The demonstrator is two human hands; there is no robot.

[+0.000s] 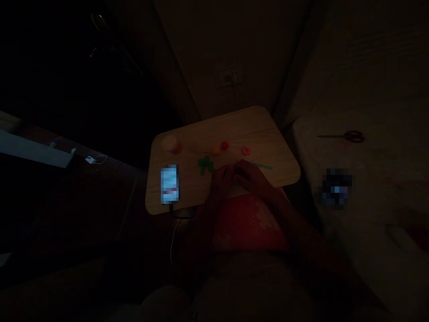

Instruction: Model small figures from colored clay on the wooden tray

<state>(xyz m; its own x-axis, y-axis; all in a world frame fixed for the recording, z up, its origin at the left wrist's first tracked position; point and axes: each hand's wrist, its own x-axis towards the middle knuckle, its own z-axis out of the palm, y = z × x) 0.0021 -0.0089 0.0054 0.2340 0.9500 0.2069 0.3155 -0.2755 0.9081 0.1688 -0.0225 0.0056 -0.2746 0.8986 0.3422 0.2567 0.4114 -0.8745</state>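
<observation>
Here, the relation that matters is between the fingers and the strip (263, 166): it lies on the desk (241, 123), just to the right of the right hand (246, 172) and slightly beyond its fingers. Its long axis runs mostly sideways, the near end beside the knuckles and the far end leading away to the right, tipped a little toward the person. The right hand is clearly the nearer; the left hand (221, 178) sits on the other side, with its fingers close to the right ones over the near edge of the desk.

The strip looks thin, straight and flat, a dull blue-green in the poor light. Whether its near end touches the hand cannot be told.

The fingers of both hands are curled and drawn toward each other, but the dark hides the tips, so whether they are apart, together or clamped on something small cannot be told.

Just left of the left fingers lies the green piece (205, 165), with several blunt arms spreading from its middle. Beyond the fingers are an orange ball (216, 150), a red ball (225, 145) close to it and, farther right, a pink piece (246, 151) with a scalloped edge. Well to the left of the fingers are the jar (171, 144) and the lit phone (170, 184).
</observation>
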